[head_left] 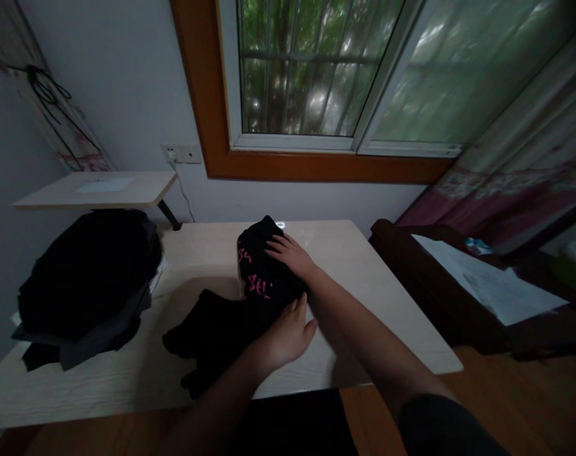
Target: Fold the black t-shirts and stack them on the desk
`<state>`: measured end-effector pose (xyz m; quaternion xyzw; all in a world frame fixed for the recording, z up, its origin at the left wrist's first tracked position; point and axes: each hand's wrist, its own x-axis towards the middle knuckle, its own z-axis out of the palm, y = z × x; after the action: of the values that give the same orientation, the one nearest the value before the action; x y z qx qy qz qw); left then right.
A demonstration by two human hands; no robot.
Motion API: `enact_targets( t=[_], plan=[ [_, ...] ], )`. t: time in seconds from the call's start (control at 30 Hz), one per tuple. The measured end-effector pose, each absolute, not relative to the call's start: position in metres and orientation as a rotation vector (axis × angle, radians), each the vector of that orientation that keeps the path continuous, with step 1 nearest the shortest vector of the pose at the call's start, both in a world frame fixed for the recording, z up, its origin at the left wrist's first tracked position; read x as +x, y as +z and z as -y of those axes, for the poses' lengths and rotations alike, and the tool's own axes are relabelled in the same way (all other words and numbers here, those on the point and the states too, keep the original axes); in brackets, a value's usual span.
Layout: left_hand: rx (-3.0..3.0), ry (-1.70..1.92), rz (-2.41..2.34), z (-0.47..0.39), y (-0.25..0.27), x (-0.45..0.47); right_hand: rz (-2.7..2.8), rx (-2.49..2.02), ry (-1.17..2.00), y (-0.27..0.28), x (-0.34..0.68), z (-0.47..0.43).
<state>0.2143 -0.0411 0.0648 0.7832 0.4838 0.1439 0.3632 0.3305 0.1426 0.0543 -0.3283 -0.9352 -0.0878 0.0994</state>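
A black garment (230, 323) with pink lettering lies bunched on the pale wooden table (345, 247); its exact kind cannot be told. My right hand (292, 256) rests flat on its upper right part, fingers stretched out and apart. Lower down, my left hand (288, 335) touches the right edge of the cloth, with the thumb away from the fingers. No cloth is visibly pinched by the left hand, though its fingertips are partly hidden. A loose part of the garment spreads toward the lower left, beside my left forearm.
A tall pile of dark clothes (90, 278) sits on the table's left side, below a small raised shelf (97, 190). Behind the table are a wall socket (180, 154) with a cable and a barred window (311, 76). Dark brown furniture (440, 297) with papers stands at right.
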Motion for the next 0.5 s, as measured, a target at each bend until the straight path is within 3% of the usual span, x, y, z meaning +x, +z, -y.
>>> enact_targets(
  t=[0.13,0.3,0.5],
  plan=[
    [2.061,0.486,-1.091,0.043,0.093,0.176,2.499,-1.078,-0.134,0.051,0.335,-0.130],
    [1.949,0.680,-1.192,0.031,0.132,0.115,1.912,-1.077,0.275,0.059,0.370,-0.109],
    [1.824,0.842,-1.327,-0.008,0.126,0.069,1.054,-1.046,0.479,0.074,0.450,-0.088]
  ],
)
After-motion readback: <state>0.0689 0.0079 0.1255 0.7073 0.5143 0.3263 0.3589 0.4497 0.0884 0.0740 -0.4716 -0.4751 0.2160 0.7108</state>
